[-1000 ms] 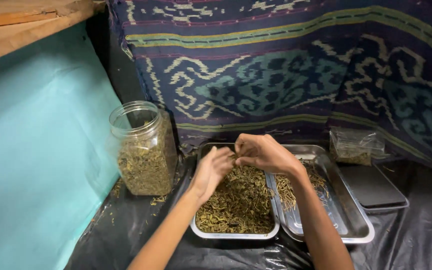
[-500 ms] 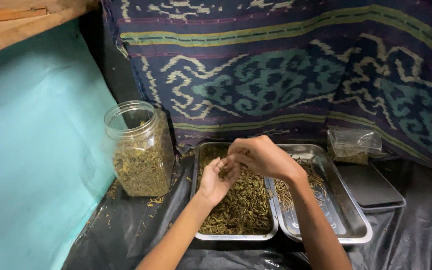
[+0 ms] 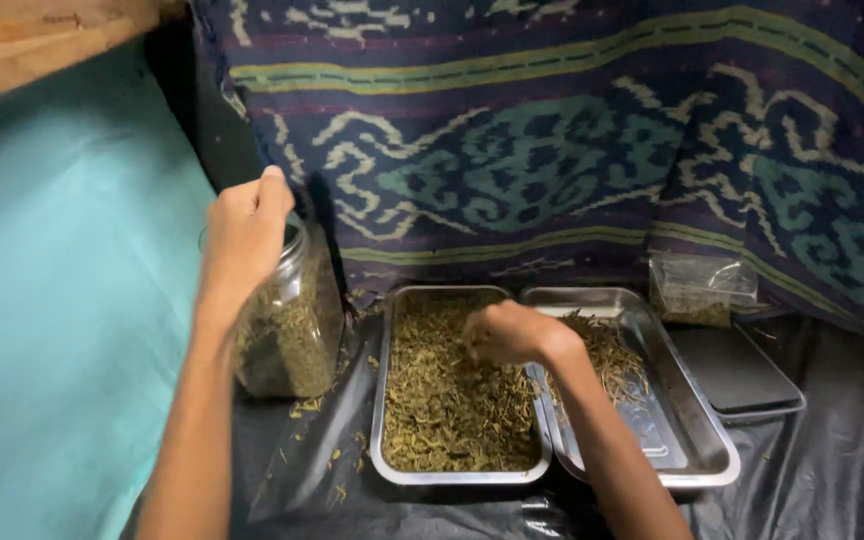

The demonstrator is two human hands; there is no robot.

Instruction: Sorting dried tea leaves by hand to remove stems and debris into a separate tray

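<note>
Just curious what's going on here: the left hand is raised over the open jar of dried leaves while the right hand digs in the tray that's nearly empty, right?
Not quite. In the head view the right hand is in the full tray, not the sparse one. The left hand is over the jar.

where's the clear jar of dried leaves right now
In the head view, the clear jar stands at the left on the black plastic sheet, beside the leaf-filled metal tray, with the left hand over its mouth.
</note>
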